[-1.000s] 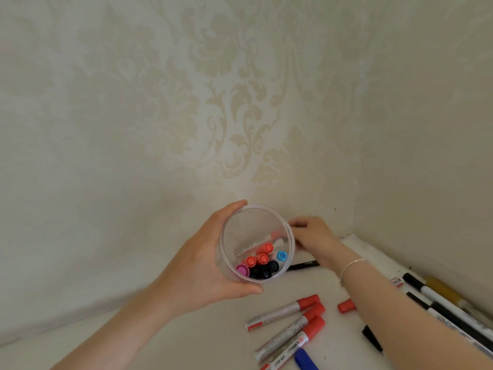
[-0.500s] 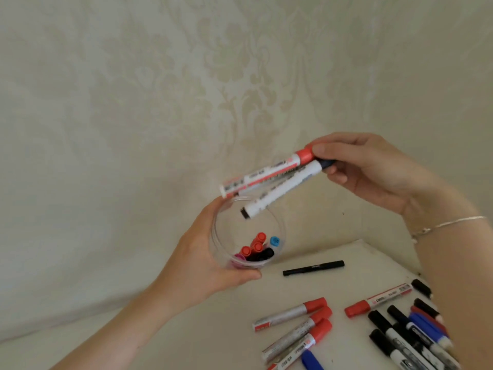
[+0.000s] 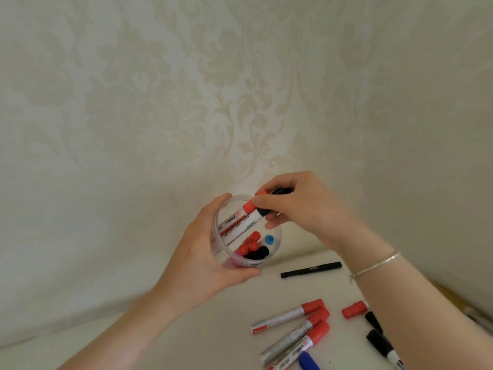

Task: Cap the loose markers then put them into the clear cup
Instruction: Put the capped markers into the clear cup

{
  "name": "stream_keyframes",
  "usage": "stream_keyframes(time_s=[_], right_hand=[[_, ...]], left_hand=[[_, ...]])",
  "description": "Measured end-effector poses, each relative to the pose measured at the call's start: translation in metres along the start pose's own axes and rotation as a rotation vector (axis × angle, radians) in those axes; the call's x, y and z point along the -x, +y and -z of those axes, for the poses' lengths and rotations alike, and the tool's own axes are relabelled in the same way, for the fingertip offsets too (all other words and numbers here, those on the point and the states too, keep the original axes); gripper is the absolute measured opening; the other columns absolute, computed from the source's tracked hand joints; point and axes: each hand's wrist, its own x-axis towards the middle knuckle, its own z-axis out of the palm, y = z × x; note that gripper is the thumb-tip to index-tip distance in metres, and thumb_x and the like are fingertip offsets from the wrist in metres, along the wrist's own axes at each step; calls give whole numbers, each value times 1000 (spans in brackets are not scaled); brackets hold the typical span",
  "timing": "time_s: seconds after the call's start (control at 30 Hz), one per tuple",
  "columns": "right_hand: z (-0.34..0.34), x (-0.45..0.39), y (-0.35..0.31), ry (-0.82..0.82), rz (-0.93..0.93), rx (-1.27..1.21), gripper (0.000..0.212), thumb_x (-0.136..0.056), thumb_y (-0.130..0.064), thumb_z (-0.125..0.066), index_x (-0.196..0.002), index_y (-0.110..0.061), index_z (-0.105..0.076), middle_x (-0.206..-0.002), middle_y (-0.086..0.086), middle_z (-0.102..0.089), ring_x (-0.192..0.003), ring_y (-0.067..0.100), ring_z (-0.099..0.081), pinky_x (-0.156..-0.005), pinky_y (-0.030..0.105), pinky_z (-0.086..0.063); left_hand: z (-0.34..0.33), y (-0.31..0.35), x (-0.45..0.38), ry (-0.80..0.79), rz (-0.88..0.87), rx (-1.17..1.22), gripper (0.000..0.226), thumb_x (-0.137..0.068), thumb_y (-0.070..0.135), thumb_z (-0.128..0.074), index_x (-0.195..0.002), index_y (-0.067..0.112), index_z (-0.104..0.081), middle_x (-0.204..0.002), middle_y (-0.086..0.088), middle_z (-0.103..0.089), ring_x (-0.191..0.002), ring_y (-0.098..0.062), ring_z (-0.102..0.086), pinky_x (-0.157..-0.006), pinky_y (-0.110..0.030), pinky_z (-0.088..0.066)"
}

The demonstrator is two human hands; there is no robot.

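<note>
My left hand grips the clear cup around its side and holds it tilted above the white table. Several capped markers stand inside it, showing red, black, blue and pink caps. My right hand pinches a red-capped marker and a black-capped marker by their cap ends. Their barrels reach down into the cup's mouth. My fingers hide most of the black cap.
A thin black pen lies on the white table just right of the cup. Three red-capped markers lie at the lower middle, with a blue one below. More red and black markers lie beside my right forearm. Patterned walls meet in a corner behind.
My right hand picked up two markers, lifted them above the cup, then lowered them so their barrels now sit inside it. My left hand kept holding the cup.
</note>
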Motion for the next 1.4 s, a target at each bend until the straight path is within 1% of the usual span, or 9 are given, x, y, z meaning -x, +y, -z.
stream_keyframes(time_s=[0.27,0.53,0.73,0.83,0.93,1.07,1.13,1.3,1.4], right_hand=[[-26,10,12,238,290,472,8,-82,-20,-70,-90,-22,-72,-92,-6,-47,-73,3,-51,-66,0,-37],[-27,7,10,-22,275,566,14,-78,-28,-72,-92,-26,-74,-85,-9,-55,-70,0,-52,-63,4,-41],[-25,7,11,-173,216,641,30,-80,-32,-66,-109,-26,-69,-94,-8,-70,-85,9,-64,-81,30,-54],[-20,9,12,-205,245,655,17,-86,-31,-61,-97,-25,-73,-87,-9,-71,-80,9,-64,-78,32,-54],[-11,12,9,-173,288,454,16,-88,-15,-60,-88,-19,-75,-83,-6,-73,-78,6,-67,-74,21,-53],[28,-4,18,247,264,-212,20,-85,7,-56,-77,-6,-68,-60,9,-66,-56,14,-64,-57,25,-52],[48,-22,50,323,101,-3,22,-83,7,-55,-77,-12,-66,-70,13,-67,-63,18,-63,-61,26,-50],[67,-18,148,-270,-333,925,48,-88,1,-46,-130,-20,-54,-133,4,-54,-116,17,-52,-85,12,-37],[65,-8,166,-283,-280,1035,42,-92,-4,-44,-126,-25,-57,-126,-3,-58,-95,9,-52,-60,-3,-33]], left_hand=[[-3,6,-2,38,-7,6,112,-45,35,-94,-138,40,-31,-131,36,-38,-118,27,-32,-91,6,-23],[-9,9,-6,12,18,54,114,-46,40,-92,-139,47,-27,-132,31,-45,-118,17,-44,-92,-1,-34],[-16,10,-3,-42,6,59,117,-47,35,-93,-141,46,-24,-134,30,-44,-118,18,-44,-90,1,-34],[-18,9,-5,-49,2,74,116,-47,35,-94,-141,44,-26,-132,28,-48,-115,13,-49,-93,-5,-39],[-19,10,-7,-37,-17,72,115,-48,36,-93,-143,41,-27,-135,29,-45,-121,15,-44,-97,-4,-35],[-19,10,-8,-9,-24,83,112,-48,35,-93,-141,38,-31,-135,33,-39,-122,24,-32,-93,6,-23],[-19,9,-7,-6,-25,84,112,-48,34,-93,-141,39,-31,-136,33,-38,-123,23,-31,-94,6,-22],[-19,6,-7,-20,-22,93,113,-49,33,-94,-143,36,-31,-139,31,-39,-127,18,-32,-99,3,-22],[-20,5,-6,-25,-32,98,112,-50,31,-94,-142,36,-32,-140,29,-40,-131,12,-34,-102,-1,-25]])
